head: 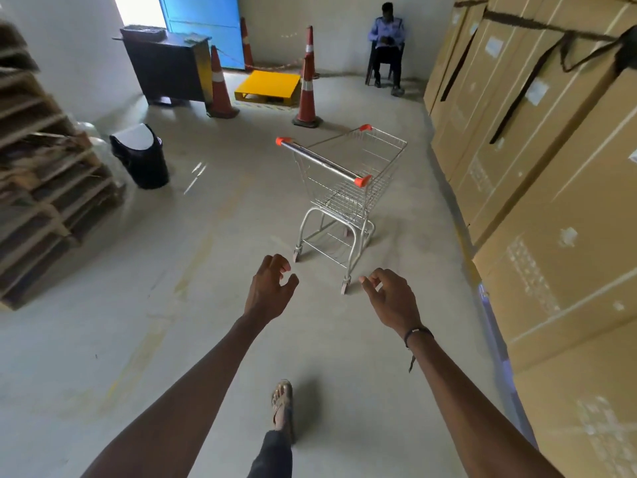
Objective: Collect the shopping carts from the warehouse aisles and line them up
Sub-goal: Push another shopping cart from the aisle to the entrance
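Note:
A small silver wire shopping cart [348,188] with orange handle caps stands alone on the concrete floor, its handle bar [322,161] turned toward me. Both my arms reach forward, short of the cart. My left hand [270,288] hovers in the air with loosely curled fingers and holds nothing. My right hand [389,298], a dark band on its wrist, also hangs loosely curled and empty, just below and in front of the cart's near wheels.
Tall cardboard boxes [551,167] line the right side. Stacked wooden pallets [44,188] and a black bin [141,157] stand at left. Orange cones [306,94], a yellow platform [267,88], a dark desk [169,67] and a seated person [386,46] are at the far end.

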`<state>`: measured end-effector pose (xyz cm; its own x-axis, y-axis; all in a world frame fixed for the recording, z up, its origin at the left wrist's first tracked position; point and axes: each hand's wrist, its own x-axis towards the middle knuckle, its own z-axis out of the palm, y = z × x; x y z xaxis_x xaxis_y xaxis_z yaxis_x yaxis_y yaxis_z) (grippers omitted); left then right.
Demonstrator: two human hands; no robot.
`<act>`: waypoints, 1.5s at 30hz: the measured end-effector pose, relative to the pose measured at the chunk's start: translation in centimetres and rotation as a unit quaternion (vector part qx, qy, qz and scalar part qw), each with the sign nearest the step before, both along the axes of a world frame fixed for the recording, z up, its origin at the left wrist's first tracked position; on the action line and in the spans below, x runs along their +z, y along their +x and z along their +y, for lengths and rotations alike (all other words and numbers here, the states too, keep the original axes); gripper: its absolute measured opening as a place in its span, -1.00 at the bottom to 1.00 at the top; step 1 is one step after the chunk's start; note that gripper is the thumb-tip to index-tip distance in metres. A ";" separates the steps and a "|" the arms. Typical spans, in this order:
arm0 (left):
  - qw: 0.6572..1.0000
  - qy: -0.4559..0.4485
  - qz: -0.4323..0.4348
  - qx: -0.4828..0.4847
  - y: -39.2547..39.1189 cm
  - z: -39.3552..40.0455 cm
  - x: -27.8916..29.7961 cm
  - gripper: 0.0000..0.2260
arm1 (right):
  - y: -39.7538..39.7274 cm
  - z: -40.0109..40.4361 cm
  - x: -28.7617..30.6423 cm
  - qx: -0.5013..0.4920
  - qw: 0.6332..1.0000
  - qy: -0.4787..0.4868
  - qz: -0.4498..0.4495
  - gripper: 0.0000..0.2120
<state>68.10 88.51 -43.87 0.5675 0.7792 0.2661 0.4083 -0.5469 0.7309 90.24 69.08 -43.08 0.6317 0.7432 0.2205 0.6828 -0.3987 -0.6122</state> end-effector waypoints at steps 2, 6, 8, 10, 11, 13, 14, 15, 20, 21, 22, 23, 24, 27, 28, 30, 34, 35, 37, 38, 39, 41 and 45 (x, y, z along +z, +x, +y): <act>1.000 0.005 0.001 0.004 2.6 4.4 -0.5 -0.85 | 3.1 4.6 -0.3 0.009 1.000 0.006 -0.007 -0.55; 1.000 0.016 0.015 -0.004 8.3 13.6 0.0 -0.85 | 8.9 13.9 0.1 0.008 1.000 0.007 -0.020 -0.67; 0.999 0.032 0.021 -0.017 11.3 18.4 0.6 -0.85 | 11.5 18.0 0.7 0.002 1.000 0.015 -0.018 -0.68; 0.998 0.047 0.031 -0.023 14.4 22.7 1.3 -0.84 | 14.0 21.7 1.4 -0.004 1.000 0.018 -0.022 -0.68; 0.998 0.048 0.037 -0.024 15.9 24.6 1.6 -0.84 | 15.3 23.3 1.7 -0.006 1.000 0.020 -0.023 -0.69; 0.997 0.055 0.050 -0.029 18.8 27.9 1.9 -0.83 | 17.7 26.3 2.1 -0.008 1.000 0.018 -0.017 -0.70; 0.996 0.062 0.060 -0.034 20.2 29.5 1.9 -0.82 | 18.8 27.8 2.2 -0.009 1.000 0.015 -0.013 -0.72; 0.995 0.067 0.070 -0.038 21.7 31.0 1.9 -0.81 | 20.1 29.5 2.2 -0.008 1.000 0.014 -0.009 -0.73; 0.986 0.084 0.135 -0.052 29.3 37.6 0.8 -0.73 | 26.5 37.4 0.4 0.010 0.999 0.031 0.038 -0.73; 0.983 0.088 0.150 -0.055 31.1 38.8 0.6 -0.69 | 27.7 39.0 -0.1 0.008 0.999 0.026 0.042 -0.70; 0.980 0.092 0.165 -0.059 32.9 39.8 0.6 -0.64 | 29.0 40.6 -0.8 0.003 0.999 0.012 0.042 -0.63; 0.977 0.095 0.180 -0.064 34.6 40.8 0.5 -0.59 | 30.2 42.2 -1.6 -0.001 0.999 -0.012 0.042 -0.55; 0.973 0.103 0.196 -0.069 36.5 41.9 0.4 -0.53 | 31.2 43.7 -2.3 -0.003 0.998 -0.041 0.049 -0.50; 0.954 0.118 0.260 -0.088 41.5 45.6 0.4 -0.38 | 33.7 47.6 -3.2 -0.003 0.987 -0.124 0.100 -0.46; 0.947 0.116 0.283 -0.096 42.9 46.8 0.4 -0.33 | 34.3 48.4 -3.5 0.003 0.982 -0.151 0.115 -0.42; 0.923 0.108 0.350 -0.114 45.2 49.3 0.1 -0.23 | 35.2 49.4 -4.4 0.013 0.970 -0.211 0.118 -0.32; 0.856 0.119 0.481 -0.148 47.1 52.9 -1.5 -0.03 | 35.6 48.8 -6.3 0.017 0.966 -0.257 0.022 -0.23; 0.846 0.119 0.495 -0.155 47.2 53.4 -1.8 0.06 | 35.6 48.7 -6.7 0.015 0.967 -0.254 0.008 -0.22; 0.841 0.133 0.497 -0.169 47.3 54.0 -2.3 0.24 | 35.8 48.5 -7.1 0.017 0.968 -0.249 -0.009 -0.14; 0.841 0.145 0.491 -0.174 47.3 54.0 -2.5 0.26 | 36.0 48.4 -7.2 0.022 0.967 -0.253 -0.021 -0.06; 0.843 0.160 0.484 -0.174 47.4 53.9 -2.7 0.25 | 36.4 48.2 -7.3 0.027 0.966 -0.256 -0.036 0.01; 0.846 0.181 0.472 -0.168 47.7 53.2 -3.1 0.21 | 37.5 47.4 -7.1 0.028 0.962 -0.266 -0.058 -0.02; 0.865 0.182 0.445 -0.143 48.4 48.7 -4.3 0.07 | 41.1 43.7 -6.6 0.041 0.952 -0.289 -0.093 -0.23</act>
